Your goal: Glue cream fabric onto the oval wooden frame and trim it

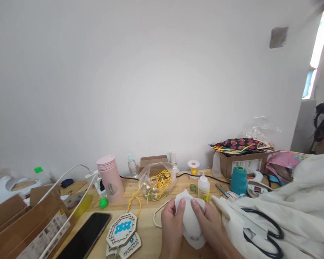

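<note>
My left hand (173,223) and my right hand (209,221) hold a piece of white cloth (190,223) between them, low in the middle of the head view. Both thumbs press on its upper part, and the other fingers are mostly hidden behind it. Dark marks show near its lower edge. Just behind the hands stands a white glue bottle (203,189) with a yellow label. Left of the hands lie a looped cream cord (157,217) and an octagonal wooden ornament (122,229) with a blue pattern.
Black-handled scissors (277,233) rest on white fabric (302,190) at the right. A bag of bells and yellow cord (158,183), a pink cup (110,178) and a teal thread cone (238,181) stand farther back. A phone (85,235) and cardboard box (29,226) are left.
</note>
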Action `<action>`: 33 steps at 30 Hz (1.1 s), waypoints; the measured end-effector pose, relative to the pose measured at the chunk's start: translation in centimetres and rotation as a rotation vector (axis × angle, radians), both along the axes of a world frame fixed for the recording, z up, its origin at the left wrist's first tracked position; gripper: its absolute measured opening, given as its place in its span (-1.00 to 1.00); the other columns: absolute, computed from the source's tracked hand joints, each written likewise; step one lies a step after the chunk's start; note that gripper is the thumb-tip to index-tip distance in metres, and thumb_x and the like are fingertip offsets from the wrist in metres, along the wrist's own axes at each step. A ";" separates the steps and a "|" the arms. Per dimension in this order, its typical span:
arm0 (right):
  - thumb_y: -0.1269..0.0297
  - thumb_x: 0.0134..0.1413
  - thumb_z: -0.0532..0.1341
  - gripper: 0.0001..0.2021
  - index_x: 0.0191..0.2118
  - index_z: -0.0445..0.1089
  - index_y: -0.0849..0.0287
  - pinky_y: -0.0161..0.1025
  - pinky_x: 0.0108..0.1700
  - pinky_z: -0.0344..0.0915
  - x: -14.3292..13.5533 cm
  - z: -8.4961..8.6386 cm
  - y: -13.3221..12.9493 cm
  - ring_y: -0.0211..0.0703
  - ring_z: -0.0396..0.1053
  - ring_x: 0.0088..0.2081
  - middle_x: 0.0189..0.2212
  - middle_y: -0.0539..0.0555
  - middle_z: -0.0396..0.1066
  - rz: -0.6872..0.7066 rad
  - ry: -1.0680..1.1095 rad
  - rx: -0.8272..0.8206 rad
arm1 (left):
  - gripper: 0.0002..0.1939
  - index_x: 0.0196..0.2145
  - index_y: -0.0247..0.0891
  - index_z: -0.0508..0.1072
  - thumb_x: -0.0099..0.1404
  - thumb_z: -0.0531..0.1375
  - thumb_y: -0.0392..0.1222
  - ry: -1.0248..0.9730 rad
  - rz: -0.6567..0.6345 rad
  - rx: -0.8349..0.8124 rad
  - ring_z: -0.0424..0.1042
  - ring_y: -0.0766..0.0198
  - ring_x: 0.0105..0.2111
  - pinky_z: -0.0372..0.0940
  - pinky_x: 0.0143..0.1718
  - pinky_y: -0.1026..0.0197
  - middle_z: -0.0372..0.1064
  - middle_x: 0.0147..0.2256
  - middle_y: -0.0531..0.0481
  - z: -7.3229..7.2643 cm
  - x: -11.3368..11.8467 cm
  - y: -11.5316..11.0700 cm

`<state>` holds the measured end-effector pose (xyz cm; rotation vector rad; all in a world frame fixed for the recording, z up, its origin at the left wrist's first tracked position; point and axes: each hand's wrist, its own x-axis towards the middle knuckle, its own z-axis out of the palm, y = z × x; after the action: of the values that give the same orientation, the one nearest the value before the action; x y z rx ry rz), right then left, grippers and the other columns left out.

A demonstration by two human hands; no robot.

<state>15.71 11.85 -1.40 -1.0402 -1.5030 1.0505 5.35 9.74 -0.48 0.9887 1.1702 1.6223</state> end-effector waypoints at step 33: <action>-0.01 -0.22 0.16 -0.65 -0.55 0.42 0.24 -0.31 -0.62 0.21 1.0 2.1 0.3 -0.14 0.32 -0.58 -0.62 0.07 0.43 -0.260 0.099 -0.088 | -0.71 -0.39 -0.40 0.50 -0.04 0.26 -0.12 -0.138 -0.128 -0.073 0.41 0.24 -0.54 0.30 -0.46 0.22 0.49 -0.54 -0.09 0.1 0.3 -0.2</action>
<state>16.73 12.11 0.68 -1.1918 -1.2139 0.9750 5.67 9.49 -0.38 0.8724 1.0444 1.5110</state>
